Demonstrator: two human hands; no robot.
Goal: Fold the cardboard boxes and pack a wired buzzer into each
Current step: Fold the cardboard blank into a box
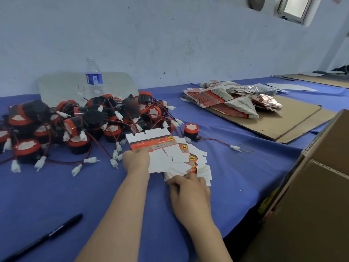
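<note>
Here, blue cloth (56,195) lies bare nearside — left hand (136,160) pinches a flat white-and-red box blank (151,140), right hand (188,190) grips the fanned stack (201,167) beneath.

Blue-cloth table (56,195) in front of me: buzzer heap (75,121) left, lone buzzer (191,130) beside it, fanned flat boxes (179,159) centre, black marker (56,231) near edge, rubber band (246,147) right, cardboard sheet (273,120) far right, water bottle (93,76) at back.
</note>
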